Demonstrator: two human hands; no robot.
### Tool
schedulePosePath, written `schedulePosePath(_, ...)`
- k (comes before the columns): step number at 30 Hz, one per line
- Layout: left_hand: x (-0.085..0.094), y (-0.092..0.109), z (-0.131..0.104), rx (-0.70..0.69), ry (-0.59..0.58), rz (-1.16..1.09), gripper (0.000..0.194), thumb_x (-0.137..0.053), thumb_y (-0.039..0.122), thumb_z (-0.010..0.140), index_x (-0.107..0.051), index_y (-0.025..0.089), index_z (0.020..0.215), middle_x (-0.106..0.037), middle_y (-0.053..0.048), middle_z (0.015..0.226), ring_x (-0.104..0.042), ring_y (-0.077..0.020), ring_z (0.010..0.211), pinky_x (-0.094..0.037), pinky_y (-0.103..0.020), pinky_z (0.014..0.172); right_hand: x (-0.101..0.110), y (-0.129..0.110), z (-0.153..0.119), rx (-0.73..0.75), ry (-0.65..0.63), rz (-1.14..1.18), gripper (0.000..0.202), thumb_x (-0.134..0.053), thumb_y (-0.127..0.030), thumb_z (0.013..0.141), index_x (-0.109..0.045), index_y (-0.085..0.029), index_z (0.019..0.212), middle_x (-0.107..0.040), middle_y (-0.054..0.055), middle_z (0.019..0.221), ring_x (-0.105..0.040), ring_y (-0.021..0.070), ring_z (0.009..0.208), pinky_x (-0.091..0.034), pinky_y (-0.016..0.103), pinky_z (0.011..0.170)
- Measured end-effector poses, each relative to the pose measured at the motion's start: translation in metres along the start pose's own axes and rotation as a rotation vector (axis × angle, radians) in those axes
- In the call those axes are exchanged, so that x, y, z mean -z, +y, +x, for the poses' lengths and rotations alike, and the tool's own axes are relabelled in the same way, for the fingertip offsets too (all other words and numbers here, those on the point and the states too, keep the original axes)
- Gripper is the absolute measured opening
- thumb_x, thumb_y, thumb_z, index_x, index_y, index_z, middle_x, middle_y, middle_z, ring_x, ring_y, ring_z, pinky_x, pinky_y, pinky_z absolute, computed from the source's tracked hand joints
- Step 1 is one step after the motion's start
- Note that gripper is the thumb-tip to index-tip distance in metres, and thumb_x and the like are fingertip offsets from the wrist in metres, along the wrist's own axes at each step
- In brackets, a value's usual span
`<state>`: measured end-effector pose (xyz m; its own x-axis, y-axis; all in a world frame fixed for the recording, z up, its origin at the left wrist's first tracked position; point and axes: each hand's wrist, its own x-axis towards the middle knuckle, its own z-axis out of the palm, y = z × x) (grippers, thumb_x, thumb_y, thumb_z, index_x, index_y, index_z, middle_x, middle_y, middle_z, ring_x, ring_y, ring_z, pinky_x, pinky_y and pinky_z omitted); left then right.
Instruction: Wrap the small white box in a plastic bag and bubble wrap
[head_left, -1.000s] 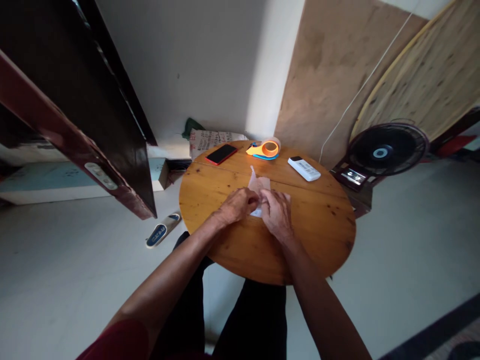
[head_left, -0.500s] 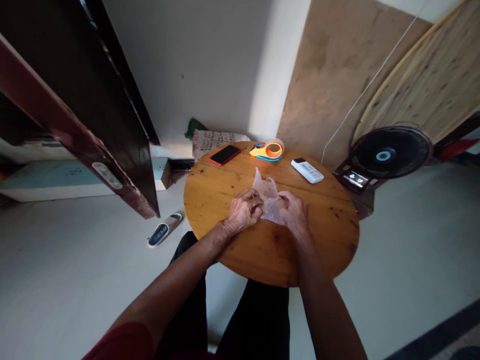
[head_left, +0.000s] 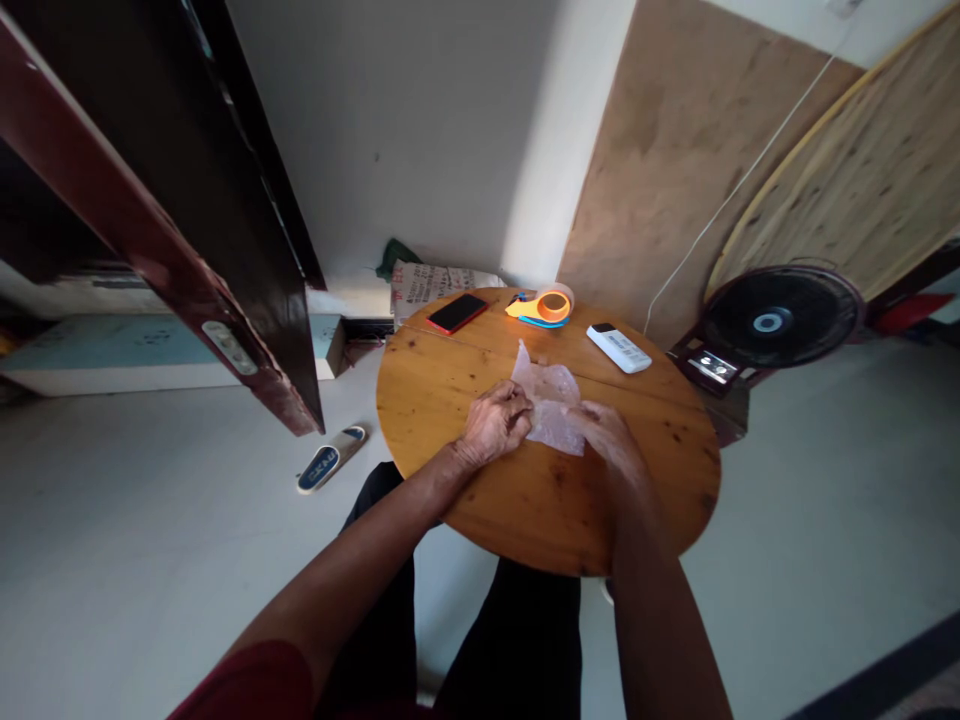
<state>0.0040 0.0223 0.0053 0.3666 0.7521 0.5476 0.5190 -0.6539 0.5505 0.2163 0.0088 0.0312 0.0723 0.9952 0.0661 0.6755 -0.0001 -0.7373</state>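
Observation:
A small sheet of translucent bubble wrap lies creased on the round wooden table, one corner sticking up at its far left. My left hand is closed on the sheet's left edge, fingers curled and pinching it. Over the right part of the sheet rests my right hand, with its fingers stretched out towards the left and touching the plastic. My right fingertips partly cover the sheet.
Along the table's far side are a red-edged phone, an orange tape dispenser and a white handheld device. A fan stands to the right. A slipper lies on the floor beside a dark door.
My right hand has loosened its pinch and shifted slightly right, its fingers now straighter over the bubble wrap. The sheet looks more spread out. My left hand keeps its hold.

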Motion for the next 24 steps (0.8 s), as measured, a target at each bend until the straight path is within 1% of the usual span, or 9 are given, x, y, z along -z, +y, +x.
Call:
schedulePosePath(2, 0.001, 0.001, 0.000, 0.002, -0.001, -0.009, 0.024, -0.053, 0.020, 0.079, -0.071, 0.017, 0.094, -0.064, -0.008, 0.103, -0.061, -0.0182, 0.094, -0.050, -0.029, 0.083, 0.002, -0.001, -0.001, -0.012, -0.047, -0.014, 0.035, -0.057, -0.050, 0.075, -0.065, -0.017, 0.066, -0.056, 0.000, 0.057, -0.051, 0.0153, 0.057, -0.037, 0.025, 0.052)
schedulePosePath(3, 0.001, 0.000, 0.000, -0.001, 0.002, -0.014, 0.024, -0.053, 0.020, 0.079, -0.071, 0.017, 0.094, -0.064, -0.008, 0.103, -0.061, -0.0185, 0.094, -0.050, -0.029, 0.083, 0.002, -0.001, -0.001, -0.013, -0.043, -0.021, 0.035, -0.057, -0.050, 0.075, -0.065, -0.017, 0.066, -0.056, 0.000, 0.057, -0.051, 0.0152, 0.057, -0.036, 0.024, 0.052)
schedulePosePath(6, -0.001, -0.001, 0.000, -0.005, 0.013, -0.023, 0.024, -0.054, 0.019, 0.078, -0.071, 0.016, 0.094, -0.064, -0.009, 0.102, -0.061, -0.0189, 0.094, -0.050, -0.030, 0.083, 0.004, -0.002, -0.001, -0.006, 0.022, -0.030, 0.036, -0.056, -0.051, 0.074, -0.065, -0.017, 0.068, -0.058, 0.000, 0.060, -0.051, 0.0153, 0.059, -0.037, 0.024, 0.053)
schedulePosePath(8, -0.002, -0.002, 0.000, -0.012, 0.026, -0.026, 0.023, -0.054, 0.019, 0.077, -0.071, 0.017, 0.092, -0.064, -0.008, 0.101, -0.062, -0.0185, 0.093, -0.051, -0.029, 0.082, 0.006, -0.002, -0.001, -0.003, 0.033, -0.027, 0.036, -0.055, -0.050, 0.074, -0.066, -0.016, 0.070, -0.060, 0.001, 0.063, -0.052, 0.0150, 0.060, -0.037, 0.024, 0.054)
schedulePosePath(13, -0.004, -0.004, 0.000, -0.020, 0.040, -0.033, 0.022, -0.053, 0.019, 0.077, -0.071, 0.018, 0.090, -0.064, -0.007, 0.099, -0.062, -0.0180, 0.092, -0.052, -0.029, 0.081, 0.008, 0.006, -0.002, -0.020, -0.072, -0.034, 0.038, -0.055, -0.053, 0.077, -0.066, -0.016, 0.071, -0.059, 0.000, 0.063, -0.050, 0.0140, 0.060, -0.036, 0.024, 0.054)
schedulePosePath(18, -0.003, -0.003, 0.001, -0.026, 0.037, -0.023, 0.022, -0.053, 0.018, 0.076, -0.071, 0.018, 0.090, -0.064, -0.007, 0.099, -0.062, -0.0180, 0.091, -0.051, -0.029, 0.081, 0.004, 0.014, -0.003, 0.032, -0.166, 0.045, 0.036, -0.056, -0.051, 0.079, -0.068, -0.017, 0.074, -0.061, 0.000, 0.064, -0.049, 0.0146, 0.058, -0.036, 0.025, 0.053)
schedulePosePath(21, -0.002, -0.003, 0.001, -0.028, 0.039, -0.029, 0.022, -0.053, 0.019, 0.077, -0.071, 0.018, 0.090, -0.064, -0.007, 0.099, -0.062, -0.0178, 0.091, -0.051, -0.029, 0.080, 0.000, 0.015, -0.003, 0.057, -0.146, 0.081, 0.033, -0.059, -0.049, 0.077, -0.069, -0.018, 0.072, -0.062, 0.000, 0.062, -0.049, 0.0150, 0.056, -0.036, 0.026, 0.051)
schedulePosePath(24, -0.003, -0.003, 0.001, -0.040, 0.051, -0.037, 0.022, -0.053, 0.019, 0.077, -0.071, 0.017, 0.090, -0.064, -0.008, 0.098, -0.062, -0.0181, 0.090, -0.051, -0.029, 0.080, -0.003, 0.013, -0.001, 0.062, -0.110, 0.062, 0.033, -0.058, -0.049, 0.076, -0.066, -0.018, 0.065, -0.057, -0.001, 0.056, -0.046, 0.0142, 0.053, -0.034, 0.025, 0.050)
